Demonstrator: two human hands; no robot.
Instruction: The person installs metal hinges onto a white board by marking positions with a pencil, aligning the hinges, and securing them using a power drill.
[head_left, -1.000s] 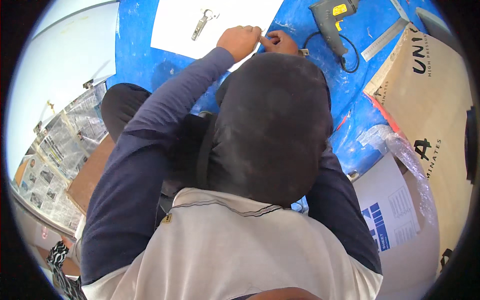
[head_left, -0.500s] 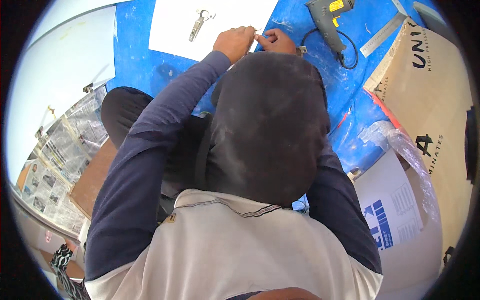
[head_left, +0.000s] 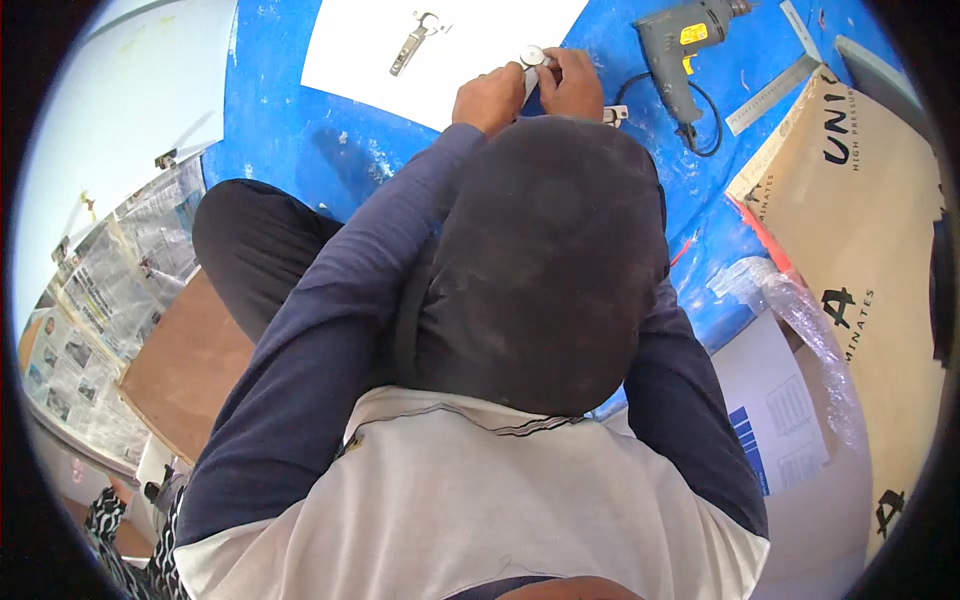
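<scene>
My left hand (head_left: pixel 489 100) and my right hand (head_left: pixel 574 85) are pinched together on a small metal piece with a round silvery disc (head_left: pixel 532 56), at the lower right edge of a white sheet (head_left: pixel 350 40). Part of the piece is hidden by my fingers. A metal hinge (head_left: pixel 408 50) lies on the sheet to the left. Another small metal part (head_left: pixel 614 115) sits just right of my right hand. My raised knee (head_left: pixel 545 260) in dark trousers hides what is below my hands.
A blue covered surface (head_left: pixel 270 120) bears a grey drill (head_left: pixel 675 60) with its cord and a steel square (head_left: pixel 770 95). Boards (head_left: pixel 840 240), bubble wrap and papers lie right. At left are pale panels (head_left: pixel 130 90), newspaper and brown board (head_left: pixel 185 350); patterned cloth (head_left: pixel 105 520) shows lower left.
The round disc has come into view between my fingers. My hands have shifted right, and my right fingers have risen around the piece. The whole view has shifted slightly.
</scene>
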